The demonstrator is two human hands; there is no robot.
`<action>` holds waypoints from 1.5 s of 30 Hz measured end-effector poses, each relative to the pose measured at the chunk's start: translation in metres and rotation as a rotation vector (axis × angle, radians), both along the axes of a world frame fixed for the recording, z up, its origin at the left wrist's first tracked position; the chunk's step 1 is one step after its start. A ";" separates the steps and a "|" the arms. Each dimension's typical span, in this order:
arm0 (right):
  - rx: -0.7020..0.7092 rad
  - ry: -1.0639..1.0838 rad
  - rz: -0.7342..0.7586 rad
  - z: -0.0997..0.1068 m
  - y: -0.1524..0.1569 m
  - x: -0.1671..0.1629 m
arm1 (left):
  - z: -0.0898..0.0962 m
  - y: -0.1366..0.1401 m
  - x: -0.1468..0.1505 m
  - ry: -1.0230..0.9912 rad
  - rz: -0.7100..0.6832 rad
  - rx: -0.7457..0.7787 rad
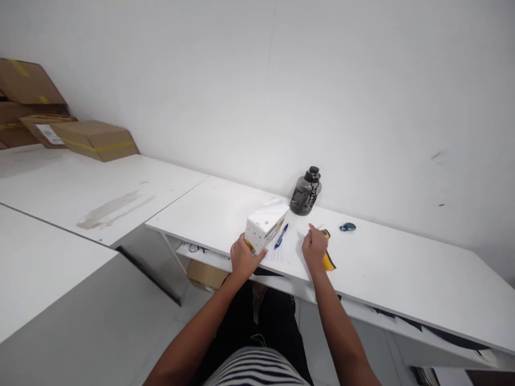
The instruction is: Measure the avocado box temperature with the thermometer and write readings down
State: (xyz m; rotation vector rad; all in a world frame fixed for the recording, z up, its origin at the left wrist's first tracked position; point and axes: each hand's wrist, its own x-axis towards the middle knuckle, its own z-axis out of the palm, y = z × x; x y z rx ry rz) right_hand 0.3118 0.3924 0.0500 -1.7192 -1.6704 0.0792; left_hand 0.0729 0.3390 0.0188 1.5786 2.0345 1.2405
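My left hand (242, 259) is wrapped around the lower left end of a white box (267, 221) with printed sides, thumb on its near face. A blue pen (281, 236) lies on the table just right of the box, beside a sheet with faint print. My right hand (315, 247) is closed, its fingertips bunched together; whatever they pinch is too small to make out. Partly behind that hand lies a yellow and black object (330, 261), its kind hidden.
A dark translucent water bottle (306, 192) stands against the wall behind the box. Farther right lies a small dark glossy item (347, 227). Cardboard boxes (96, 139) sit on the left table. Under the white tabletop (402, 268) runs a shelf holding things.
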 end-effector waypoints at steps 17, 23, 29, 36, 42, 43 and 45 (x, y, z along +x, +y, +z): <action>-0.667 0.085 -0.174 0.016 -0.036 0.053 | 0.064 0.009 -0.001 -0.719 -0.045 0.122; -0.410 0.652 0.186 0.056 -0.101 0.042 | 0.096 -0.013 -0.021 -1.005 0.015 0.232; -0.266 0.511 0.477 0.105 -0.160 -0.015 | 0.138 -0.050 -0.019 -1.057 -0.146 0.221; -0.190 0.436 0.697 0.116 -0.167 -0.022 | 0.165 -0.088 -0.018 -0.860 -0.195 0.302; -0.172 0.367 0.784 0.121 -0.182 -0.012 | 0.168 -0.108 -0.023 -0.823 -0.249 0.394; -0.157 0.354 0.797 0.122 -0.184 -0.012 | 0.168 -0.109 -0.023 -0.821 -0.254 0.403; -0.130 0.337 0.832 0.124 -0.185 -0.013 | 0.168 -0.112 -0.024 -0.822 -0.276 0.403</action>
